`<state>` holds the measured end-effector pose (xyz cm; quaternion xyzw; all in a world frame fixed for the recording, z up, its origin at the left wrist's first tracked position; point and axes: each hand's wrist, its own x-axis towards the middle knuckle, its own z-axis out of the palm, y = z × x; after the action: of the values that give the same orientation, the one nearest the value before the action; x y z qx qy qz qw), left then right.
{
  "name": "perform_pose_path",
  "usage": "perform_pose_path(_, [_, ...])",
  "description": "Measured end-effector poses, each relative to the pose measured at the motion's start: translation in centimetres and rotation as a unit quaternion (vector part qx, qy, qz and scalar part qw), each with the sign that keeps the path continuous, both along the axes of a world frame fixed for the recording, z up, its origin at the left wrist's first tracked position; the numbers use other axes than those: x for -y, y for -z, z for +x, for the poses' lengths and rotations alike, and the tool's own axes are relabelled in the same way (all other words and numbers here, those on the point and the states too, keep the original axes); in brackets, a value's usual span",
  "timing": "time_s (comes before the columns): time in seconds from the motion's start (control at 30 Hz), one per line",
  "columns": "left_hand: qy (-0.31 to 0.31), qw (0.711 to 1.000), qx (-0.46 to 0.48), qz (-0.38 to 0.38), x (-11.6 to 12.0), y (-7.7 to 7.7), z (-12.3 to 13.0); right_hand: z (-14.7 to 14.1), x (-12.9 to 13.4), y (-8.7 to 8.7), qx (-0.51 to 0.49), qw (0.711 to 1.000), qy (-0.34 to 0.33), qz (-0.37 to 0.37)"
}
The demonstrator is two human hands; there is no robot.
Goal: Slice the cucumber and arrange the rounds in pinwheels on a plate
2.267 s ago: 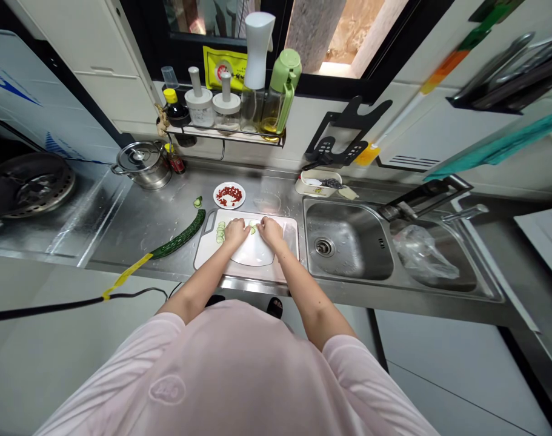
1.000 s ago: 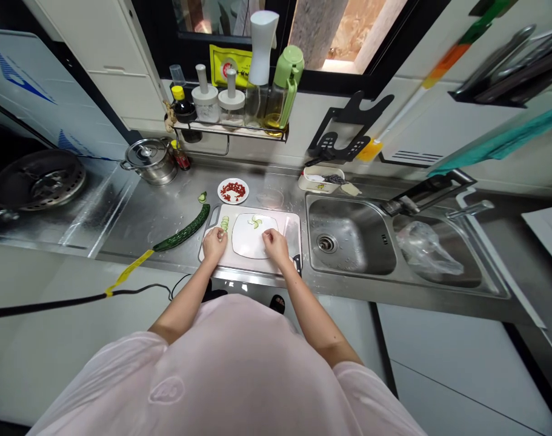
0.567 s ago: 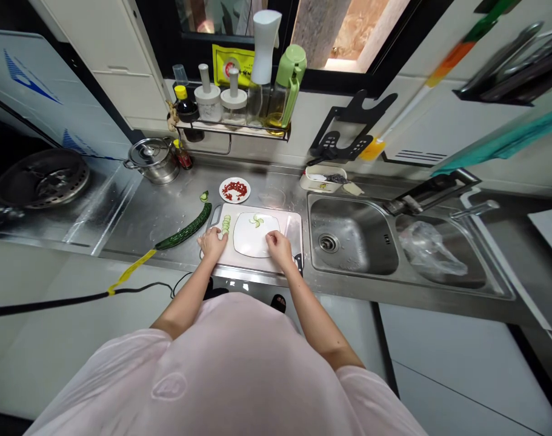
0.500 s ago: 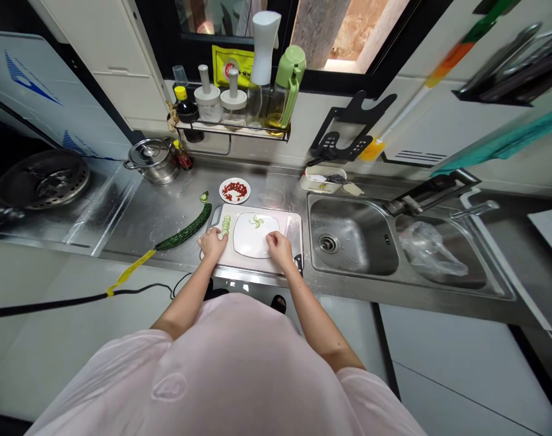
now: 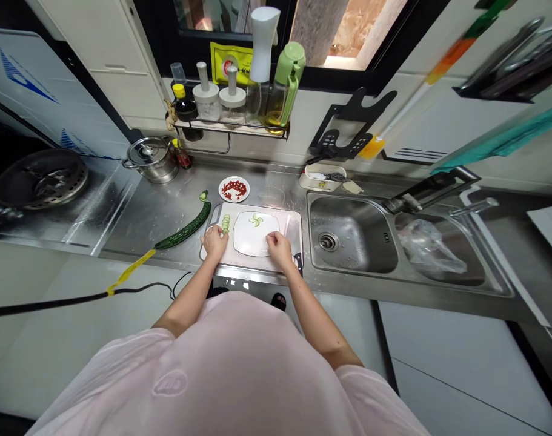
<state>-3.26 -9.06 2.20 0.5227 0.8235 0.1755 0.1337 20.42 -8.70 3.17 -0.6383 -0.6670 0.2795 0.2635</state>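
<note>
My left hand [image 5: 214,244] is at the left of the pale cutting board [image 5: 232,261], its thumb and fingers drawn together at the near end of a row of cucumber slices [image 5: 225,221]. A white plate [image 5: 252,242] lies on the board, with several cucumber slices [image 5: 256,220] fanned near its far edge. At the plate's right rim, my right hand [image 5: 280,248] has its fingers curled closed; what they hold, if anything, is hidden. A knife [image 5: 294,233] lies along the board's right side, black handle toward me. Left of the board is a dark green cucumber [image 5: 185,231].
Behind the board sit a small plate of chopped red pieces [image 5: 234,189] and a cucumber end [image 5: 203,195]. A lidded steel pot [image 5: 151,160] stands back left, a frying pan [image 5: 42,178] farther left. The double sink [image 5: 355,239] is on the right, holding a plastic bag [image 5: 428,245].
My left hand has shifted slightly right and its fingers have drawn together beside the row of slices. My right hand stays at the plate's rim.
</note>
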Motion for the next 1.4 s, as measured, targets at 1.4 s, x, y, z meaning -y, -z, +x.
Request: perform_pose_path(1.4, [0.149, 0.787, 0.581, 0.145, -0.7, -13.8, 5.7, -2.2, -0.9, -12.8, -0.266, 0.957, -0.046, 0.108])
